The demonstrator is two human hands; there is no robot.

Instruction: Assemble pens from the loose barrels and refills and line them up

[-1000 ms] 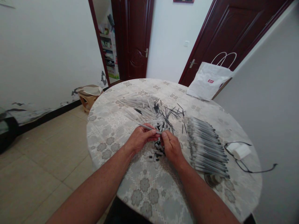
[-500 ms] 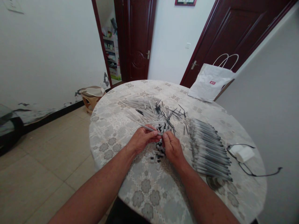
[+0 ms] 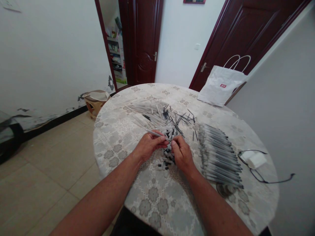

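My left hand [image 3: 149, 144] is closed around a slim pale pen [image 3: 150, 132], which points up and to the left. Close by the pen's near end, the thumb and fingers of my right hand [image 3: 182, 153] are pinched together; what is between them is too small to make out. Small clear and black pen caps [image 3: 167, 160] lie heaped under and between both hands. Just beyond are loose pale pen barrels [image 3: 145, 109] and scattered thin dark refills [image 3: 185, 118]. To the right, many pens [image 3: 221, 155] lie side by side in a neat stack.
A patterned cloth covers the round table [image 3: 152, 209]. Black-framed glasses [image 3: 263, 181] and a folded white tissue [image 3: 257, 160] lie at its right edge. A white paper bag [image 3: 220, 87] stands at the back right. A stool [image 3: 94, 101] is on the floor at left.
The two hands stay over the caps with the pen still in the left. My right fingers have shifted slightly at the pen's near end. The view has tilted a little.
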